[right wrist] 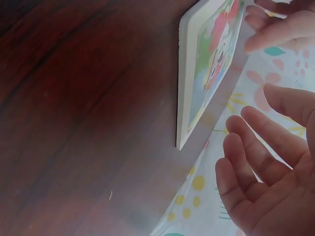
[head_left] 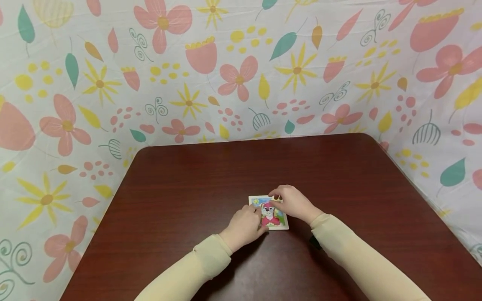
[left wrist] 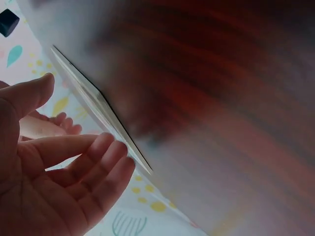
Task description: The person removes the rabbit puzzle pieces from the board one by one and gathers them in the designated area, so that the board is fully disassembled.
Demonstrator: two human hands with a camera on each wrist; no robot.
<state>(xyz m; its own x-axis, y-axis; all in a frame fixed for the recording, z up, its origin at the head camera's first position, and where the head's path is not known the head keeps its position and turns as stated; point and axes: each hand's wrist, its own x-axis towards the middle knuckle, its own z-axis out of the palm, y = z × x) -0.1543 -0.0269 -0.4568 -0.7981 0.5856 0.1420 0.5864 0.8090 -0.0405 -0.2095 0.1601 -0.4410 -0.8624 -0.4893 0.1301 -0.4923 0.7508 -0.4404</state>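
Observation:
A small square picture board (head_left: 278,222) with a raised cream frame lies flat on the table; its picture shows a pink and white cartoon animal. My left hand (head_left: 244,225) is at the board's left side, covering part of that edge, its fingers loosely bent. Over the upper right corner is my right hand (head_left: 295,203), thumb and fingers apart. In the left wrist view the left fingers (left wrist: 110,147) reach close to the board's frame (left wrist: 106,110); contact is unclear. The right wrist view shows the right fingers (right wrist: 241,142) spread beside the board (right wrist: 186,93), holding nothing.
The dark reddish-brown table (head_left: 180,179) has rounded far corners. Behind and beside it hangs a white cloth (head_left: 260,37) printed with flowers and leaves. A small black object (head_left: 315,242) sits under the right wrist.

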